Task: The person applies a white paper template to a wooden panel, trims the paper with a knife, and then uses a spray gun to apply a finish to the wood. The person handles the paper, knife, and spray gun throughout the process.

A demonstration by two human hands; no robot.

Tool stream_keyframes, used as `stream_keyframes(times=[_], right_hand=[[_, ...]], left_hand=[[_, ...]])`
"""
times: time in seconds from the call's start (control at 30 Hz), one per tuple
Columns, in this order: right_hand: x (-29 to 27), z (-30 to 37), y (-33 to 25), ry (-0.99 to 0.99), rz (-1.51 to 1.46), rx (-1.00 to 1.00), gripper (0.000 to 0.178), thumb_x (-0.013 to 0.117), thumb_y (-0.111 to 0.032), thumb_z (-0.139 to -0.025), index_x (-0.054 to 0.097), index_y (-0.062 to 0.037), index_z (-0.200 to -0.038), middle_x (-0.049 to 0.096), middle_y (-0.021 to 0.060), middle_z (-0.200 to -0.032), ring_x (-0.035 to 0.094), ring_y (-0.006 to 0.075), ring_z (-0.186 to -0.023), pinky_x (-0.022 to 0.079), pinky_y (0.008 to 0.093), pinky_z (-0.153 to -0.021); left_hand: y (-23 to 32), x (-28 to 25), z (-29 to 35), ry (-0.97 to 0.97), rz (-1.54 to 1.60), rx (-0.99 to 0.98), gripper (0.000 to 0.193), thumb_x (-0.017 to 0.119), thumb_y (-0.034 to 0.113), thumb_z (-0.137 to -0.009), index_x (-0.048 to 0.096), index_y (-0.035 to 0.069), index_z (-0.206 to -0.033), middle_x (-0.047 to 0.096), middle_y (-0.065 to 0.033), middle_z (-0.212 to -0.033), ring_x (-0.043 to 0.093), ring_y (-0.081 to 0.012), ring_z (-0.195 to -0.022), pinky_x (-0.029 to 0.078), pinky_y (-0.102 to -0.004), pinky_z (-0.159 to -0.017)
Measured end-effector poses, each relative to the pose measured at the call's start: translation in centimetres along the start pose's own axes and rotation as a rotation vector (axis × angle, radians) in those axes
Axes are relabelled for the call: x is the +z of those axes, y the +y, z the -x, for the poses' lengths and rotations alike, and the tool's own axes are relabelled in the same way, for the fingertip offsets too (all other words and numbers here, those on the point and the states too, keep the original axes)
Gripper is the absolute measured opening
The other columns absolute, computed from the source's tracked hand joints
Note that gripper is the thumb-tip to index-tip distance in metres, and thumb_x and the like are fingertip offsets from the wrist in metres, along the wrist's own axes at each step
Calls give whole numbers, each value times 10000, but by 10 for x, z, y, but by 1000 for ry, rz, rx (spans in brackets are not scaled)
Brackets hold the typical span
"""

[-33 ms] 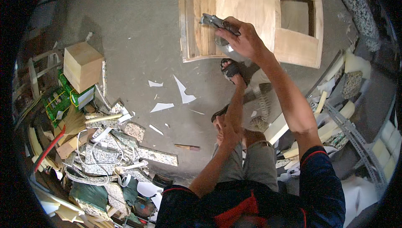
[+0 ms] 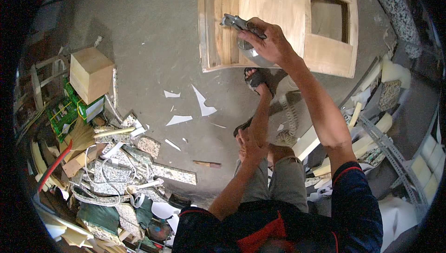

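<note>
My right hand is closed around the handle of a grey spray gun, whose nozzle end points left. Below the gun hangs a rounded, see-through cup, partly hidden by the hand. The gun is above a pale wooden cabinet-like piece, over its strip of planks at the left; whether it touches the wood I cannot tell. My left hand rests on my bent left knee, its fingers lying over it with no tool in them. Beside my legs runs a pale coiled hose.
White scraps and a brush-like piece with a wooden handle lie on the floor. At the left, a wooden box stands on green packages, near a broom and piled foam offcuts. A perforated metal strip crosses foam pieces at the right.
The spray gun's front end has shifted very slightly left. My left hand stays on the knee.
</note>
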State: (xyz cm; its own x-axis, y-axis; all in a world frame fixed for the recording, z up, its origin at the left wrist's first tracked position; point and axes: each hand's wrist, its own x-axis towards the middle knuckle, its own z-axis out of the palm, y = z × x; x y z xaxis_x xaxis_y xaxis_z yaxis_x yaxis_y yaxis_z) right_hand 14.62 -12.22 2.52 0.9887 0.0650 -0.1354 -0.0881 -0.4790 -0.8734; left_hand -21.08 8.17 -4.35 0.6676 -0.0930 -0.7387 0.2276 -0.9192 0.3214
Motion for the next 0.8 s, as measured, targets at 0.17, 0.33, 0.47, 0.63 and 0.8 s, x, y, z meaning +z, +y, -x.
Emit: stream_keyframes(times=[0.17,0.33,0.47,0.63,0.8], right_hand=[[-19,-66,-2,27,17,11,268,687,-276,-970,645,-11,-990,621,90,-739,517,151,-673,463,316,-652],[-37,-107,-4,95,-26,-5,338,705,-345,-945,658,-15,-997,654,133,-763,599,228,-683,492,363,-672],[-44,-140,0,183,-78,-12,250,692,-269,-969,657,-22,-983,609,63,-709,511,132,-661,455,309,-632],[-54,-174,0,232,-79,29,313,679,-339,-969,662,-27,-979,643,95,-745,571,192,-679,484,342,-660],[-64,-199,1,223,-78,125,376,673,-389,-961,663,-16,-1010,701,186,-812,672,330,-729,528,410,-715]], left_hand=[[27,-45,-42,-121,89,-204,965,736,367,-743,271,70,-1534,193,-325,-1573,348,-540,-1375,422,-579,-1074],[36,-56,-58,-150,59,-251,938,738,379,-729,311,80,-1509,230,-321,-1564,421,-532,-1324,474,-565,-1024],[34,-52,-73,-64,57,-226,939,750,381,-711,329,76,-1493,259,-302,-1557,471,-509,-1289,484,-563,-1002],[48,-71,-86,-206,46,-346,918,744,368,-720,335,59,-1481,254,-302,-1552,469,-527,-1274,476,-581,-991],[58,-90,-89,-192,87,-281,906,729,344,-726,332,50,-1486,227,-312,-1562,423,-539,-1309,449,-598,-1017]])
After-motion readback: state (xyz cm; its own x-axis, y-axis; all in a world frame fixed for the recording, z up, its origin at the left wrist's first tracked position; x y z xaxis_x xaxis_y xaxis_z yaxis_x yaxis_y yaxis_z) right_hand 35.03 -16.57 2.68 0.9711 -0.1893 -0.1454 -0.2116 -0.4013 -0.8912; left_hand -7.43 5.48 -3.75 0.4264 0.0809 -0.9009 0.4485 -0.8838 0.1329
